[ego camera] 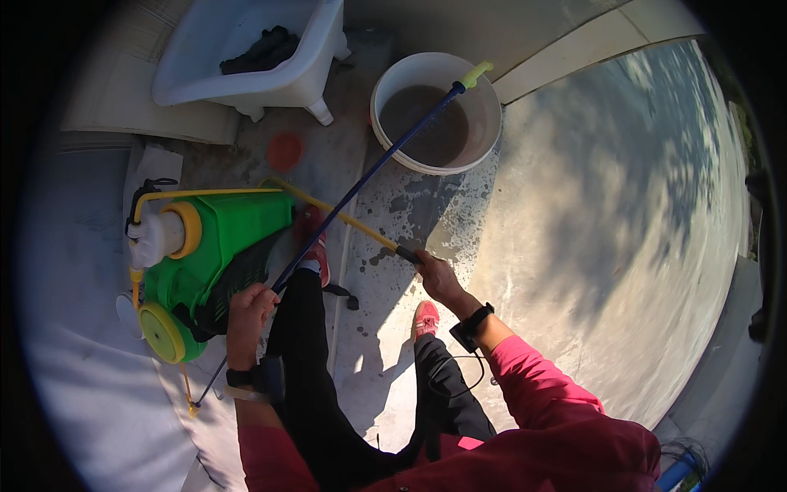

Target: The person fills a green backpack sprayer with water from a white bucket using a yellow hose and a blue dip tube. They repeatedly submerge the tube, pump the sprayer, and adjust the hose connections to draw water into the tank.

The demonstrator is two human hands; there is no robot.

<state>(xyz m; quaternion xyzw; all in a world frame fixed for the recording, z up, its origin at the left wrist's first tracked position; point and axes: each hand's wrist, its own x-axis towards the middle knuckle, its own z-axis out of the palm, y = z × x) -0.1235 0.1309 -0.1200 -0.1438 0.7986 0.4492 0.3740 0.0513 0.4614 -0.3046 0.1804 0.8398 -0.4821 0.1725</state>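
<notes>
My left hand (251, 307) is closed around a long dark blue spray wand (369, 175). The wand slants up to the right and ends in a yellow-green tip (476, 75) over a white bucket (438, 163) with murky liquid inside. In my right hand (439, 277) is the black grip (407, 253) of a yellow pump lever (344, 218), which crosses under the wand. To the left, a green knapsack sprayer (246, 224) lies tilted, with a yellow collar (184, 229) and a white pump cylinder (161, 235). Its black straps or mesh (237, 286) are near my left hand.
A white plastic tub (246, 92) on short legs holds a dark cloth-like bundle (261, 50). An orange-red disc (285, 151) lies on the wet-spotted concrete floor (381, 295). A wall (467, 31) stands behind the bucket. My red shoes (426, 318) are on the floor between.
</notes>
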